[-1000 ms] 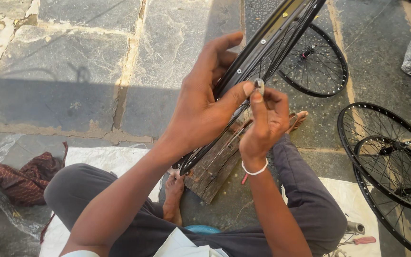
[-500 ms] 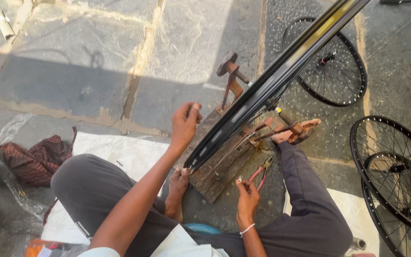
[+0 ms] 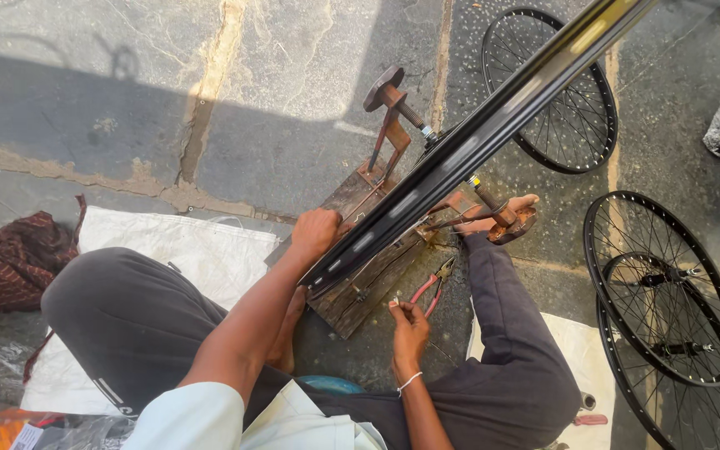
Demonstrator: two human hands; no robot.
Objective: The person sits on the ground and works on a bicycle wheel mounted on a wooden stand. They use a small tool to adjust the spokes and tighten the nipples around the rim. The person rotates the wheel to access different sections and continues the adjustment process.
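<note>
- Two hands busy: left hand [image 3: 316, 233] clamped on black wheel rim [image 3: 477, 137], running diagonally from centre to upper right, on rusty truing stand [image 3: 389, 125].
- Right hand [image 3: 408, 327] at lower centre, fingers pinched together on something tiny, unclear what, beside red-handled pliers [image 3: 431, 287].
- Rim looks stiff, light, smooth; grip its edge.

Black bicycle rim [image 3: 477, 137]: long, narrow, seen edge-on, running diagonally from lower left to the upper right corner of the view. It sits tilted in a rusty metal stand with a threaded rod, mounted on a worn wooden board [image 3: 360, 287] that lies on the stone floor. The rim's lower end meets the board beside the left hand.

Red-handled pliers [image 3: 432, 287]: lying flat on the floor just beside the board's right edge, handles slightly spread, jaws pointing up and away, close to the right hand.
</note>
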